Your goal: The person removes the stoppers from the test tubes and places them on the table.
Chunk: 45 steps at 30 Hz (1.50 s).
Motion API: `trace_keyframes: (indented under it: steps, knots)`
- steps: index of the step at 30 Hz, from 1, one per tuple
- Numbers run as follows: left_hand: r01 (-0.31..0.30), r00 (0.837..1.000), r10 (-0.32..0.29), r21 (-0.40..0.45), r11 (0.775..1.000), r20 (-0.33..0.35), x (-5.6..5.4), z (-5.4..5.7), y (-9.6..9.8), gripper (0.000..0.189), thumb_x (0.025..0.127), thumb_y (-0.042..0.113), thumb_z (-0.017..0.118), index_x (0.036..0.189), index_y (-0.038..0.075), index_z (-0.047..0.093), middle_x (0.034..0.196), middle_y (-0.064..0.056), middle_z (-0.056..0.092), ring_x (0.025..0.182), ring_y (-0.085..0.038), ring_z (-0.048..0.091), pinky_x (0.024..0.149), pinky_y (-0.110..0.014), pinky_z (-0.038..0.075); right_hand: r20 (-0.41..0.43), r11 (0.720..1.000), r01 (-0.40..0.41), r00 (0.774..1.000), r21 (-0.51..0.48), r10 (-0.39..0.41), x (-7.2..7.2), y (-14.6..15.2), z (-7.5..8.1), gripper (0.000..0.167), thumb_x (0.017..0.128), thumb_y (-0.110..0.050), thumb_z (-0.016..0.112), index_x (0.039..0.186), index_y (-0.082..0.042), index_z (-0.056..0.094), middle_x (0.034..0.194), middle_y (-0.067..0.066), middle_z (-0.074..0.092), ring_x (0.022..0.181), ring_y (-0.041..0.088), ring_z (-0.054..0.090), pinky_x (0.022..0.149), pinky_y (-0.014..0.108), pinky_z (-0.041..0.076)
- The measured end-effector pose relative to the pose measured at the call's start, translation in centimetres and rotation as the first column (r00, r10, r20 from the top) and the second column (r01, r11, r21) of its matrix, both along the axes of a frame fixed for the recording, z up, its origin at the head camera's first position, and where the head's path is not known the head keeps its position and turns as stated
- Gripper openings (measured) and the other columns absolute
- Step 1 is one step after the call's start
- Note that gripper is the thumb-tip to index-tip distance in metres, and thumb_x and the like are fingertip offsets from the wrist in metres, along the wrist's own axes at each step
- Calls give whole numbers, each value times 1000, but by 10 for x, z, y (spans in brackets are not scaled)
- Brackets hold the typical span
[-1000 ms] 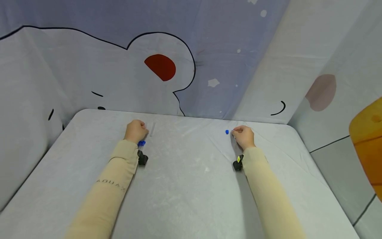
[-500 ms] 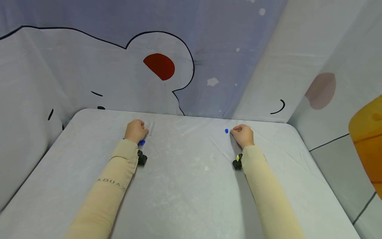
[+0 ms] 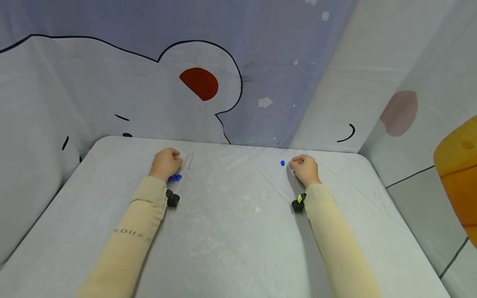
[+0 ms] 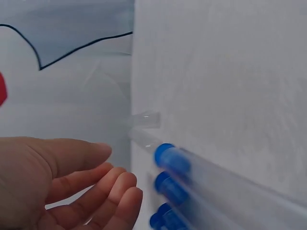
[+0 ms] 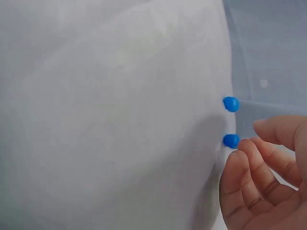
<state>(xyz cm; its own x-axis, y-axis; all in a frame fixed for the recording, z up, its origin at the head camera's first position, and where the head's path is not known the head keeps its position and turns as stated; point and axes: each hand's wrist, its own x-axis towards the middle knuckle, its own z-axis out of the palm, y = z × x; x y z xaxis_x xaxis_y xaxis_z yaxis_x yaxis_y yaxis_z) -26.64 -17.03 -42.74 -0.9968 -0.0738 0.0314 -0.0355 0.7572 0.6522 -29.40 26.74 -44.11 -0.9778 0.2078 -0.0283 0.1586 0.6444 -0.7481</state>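
My left hand hovers over the far left of the table, its thumb apart from loosely curled fingers and nothing between them. Several clear tubes with blue caps lie beside it in the left wrist view, partly hidden by the hand in the head view. Just right of this hand, uncapped clear tubes lie on the table. My right hand is at the far right, fingers loosely bent and thumb separate. One loose blue cap sits right at its fingertips; another blue cap lies slightly farther off.
A white cloth-covered table stretches between and in front of both hands. Its far edge meets a printed curtain, and more curtain hangs at both sides. A black wrist camera sits under the left sleeve, another black camera under the right.
My left hand has shifted slightly left, away from the uncapped tubes, uncovering more of the blue caps by its wrist. The right hand stays almost in place beside the loose caps.
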Motion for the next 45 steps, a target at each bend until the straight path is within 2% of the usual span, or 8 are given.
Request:
trace_keyframes:
  steps: [6,10,17,22,26,29,34,45]
  knots:
    - [-3,999,4,32,999,-32,20,11,-2,33,100,9,54,127,-9,62,115,-28,65,104,-42,62,90,-53,49,-84,1000,-14,996,10,15,7,-6,6,25,99,-17,61,114,0,70,98,14,68,70,15,60,66,26,49]
    - [-5,999,6,26,1000,-39,34,15,-1,33,100,9,52,127,-8,62,113,-27,66,99,-40,64,85,-51,51,-120,998,-44,992,-50,38,17,-14,9,26,99,-17,60,115,0,71,98,14,67,77,20,61,69,30,49]
    - [3,998,-5,-23,1000,-69,53,18,3,33,99,9,53,126,-7,63,108,-23,69,88,-36,67,78,-49,53,-199,983,-74,979,-168,40,38,-36,9,26,98,-14,58,116,1,70,100,14,68,83,19,63,65,22,54]
    - [26,999,-28,-46,999,-45,63,20,8,31,97,9,58,122,-8,65,103,-21,69,84,-33,65,75,-48,52,-233,967,-98,972,-233,43,55,-57,8,24,98,-11,61,115,1,71,99,15,69,84,24,65,65,21,55]
    - [53,998,-56,-78,996,-42,67,19,11,28,96,8,61,117,-9,67,97,-19,69,82,-32,64,76,-49,51,-245,961,-125,967,-248,62,65,-72,7,23,97,-10,62,115,2,71,97,14,69,83,28,65,65,21,55]
    - [75,996,-80,-104,992,-45,68,16,11,25,95,8,63,112,-10,67,92,-17,69,82,-32,64,77,-50,51,-264,966,-152,960,-208,94,71,-81,8,22,97,-11,62,113,1,72,96,12,69,83,25,63,67,23,54]
    - [109,994,-109,-127,986,1,71,10,11,23,96,8,65,109,-10,67,88,-15,69,78,-28,63,77,-49,52,-288,967,-210,944,-148,161,77,-91,10,20,98,-12,62,111,-1,73,96,10,68,85,22,60,71,31,50]
    - [111,994,-114,-188,976,-3,72,6,18,23,93,5,66,104,-15,67,102,-30,69,93,-44,67,83,-56,52,-285,948,-281,930,-148,231,83,-105,14,18,97,-10,62,108,-2,74,93,8,69,83,21,60,70,31,50]
